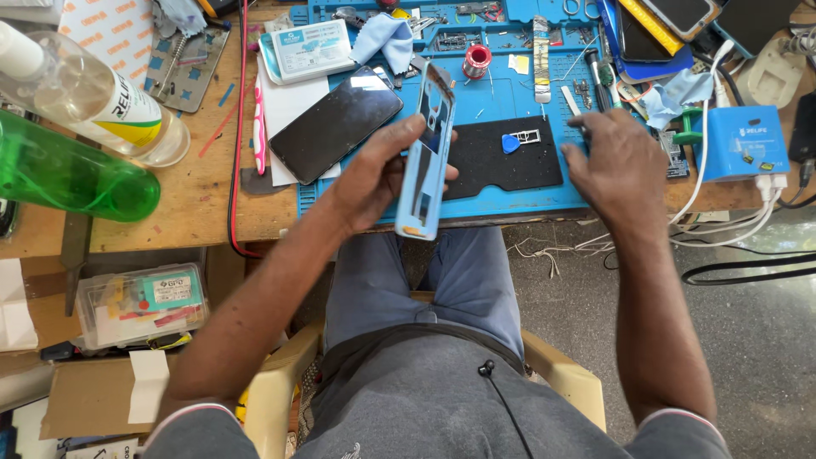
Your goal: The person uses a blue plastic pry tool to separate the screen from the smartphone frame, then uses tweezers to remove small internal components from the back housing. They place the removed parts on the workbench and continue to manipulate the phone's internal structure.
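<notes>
1. Green bottle [68, 174], lying on its side at the wooden bench's left end; clear bottle [89, 93] just behind it.
2. Dark phone screen panel [336, 123], lying flat, partly on the blue work mat [510, 200], apart from the frame. Judged: the handset is already separated into parts.
3. Left hand [374, 174], fingers curled around the light-blue phone frame [427, 153], thumb pressed on its near edge. The frame is held on edge above the mat's front, inner side showing, empty of its screen.
4. Black pad [501, 161] on the mat, bearing a blue pick [510, 144] and a small metal part [529, 135].
5. Right hand [616, 166], palm down over the mat's right edge, fingers bent together; what they touch cannot be told.
6. Judged: disassembly done; refitting screen to frame remains.
</notes>
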{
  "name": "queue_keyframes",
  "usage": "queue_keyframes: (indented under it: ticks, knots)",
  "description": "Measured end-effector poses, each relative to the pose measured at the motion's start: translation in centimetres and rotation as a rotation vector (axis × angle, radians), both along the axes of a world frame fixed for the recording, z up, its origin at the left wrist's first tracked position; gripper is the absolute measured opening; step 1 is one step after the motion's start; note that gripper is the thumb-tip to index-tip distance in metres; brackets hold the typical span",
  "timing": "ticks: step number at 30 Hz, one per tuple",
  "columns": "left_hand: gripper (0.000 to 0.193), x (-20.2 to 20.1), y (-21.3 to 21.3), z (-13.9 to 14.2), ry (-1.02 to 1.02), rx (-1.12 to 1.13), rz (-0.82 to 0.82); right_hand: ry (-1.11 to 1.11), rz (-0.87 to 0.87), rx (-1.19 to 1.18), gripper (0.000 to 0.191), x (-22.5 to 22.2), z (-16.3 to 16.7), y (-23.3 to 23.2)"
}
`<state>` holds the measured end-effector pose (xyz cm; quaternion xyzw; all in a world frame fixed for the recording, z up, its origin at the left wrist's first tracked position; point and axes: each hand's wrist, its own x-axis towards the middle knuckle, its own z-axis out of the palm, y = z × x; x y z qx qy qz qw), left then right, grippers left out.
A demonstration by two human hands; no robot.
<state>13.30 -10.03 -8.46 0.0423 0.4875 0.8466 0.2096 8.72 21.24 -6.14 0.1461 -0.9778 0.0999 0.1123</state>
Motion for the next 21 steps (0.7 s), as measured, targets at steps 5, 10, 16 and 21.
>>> queue_keyframes:
  ticks: [5,10,16,21]
  knots:
    - [0.057,-2.4,-2.1,1.1,0.045,-0.246,-0.09,0.054,-0.014,0.093,0.041,-0.5,-1.9,2.3]
    - [0.059,-3.2,-2.7,1.0,0.027,-0.436,-0.116,-0.008,-0.017,-0.036,0.035,-1.2,-1.4,3.6]
    - [0.064,-2.7,-2.5,0.4,0.061,-0.471,-0.101,-0.152,0.141,-1.228,0.043,0.3,1.2,4.8]
    - [0.066,-2.1,-2.3,0.3,0.107,-0.485,-0.077,-0.314,0.308,-1.732,0.028,2.0,-1.8,0.4]
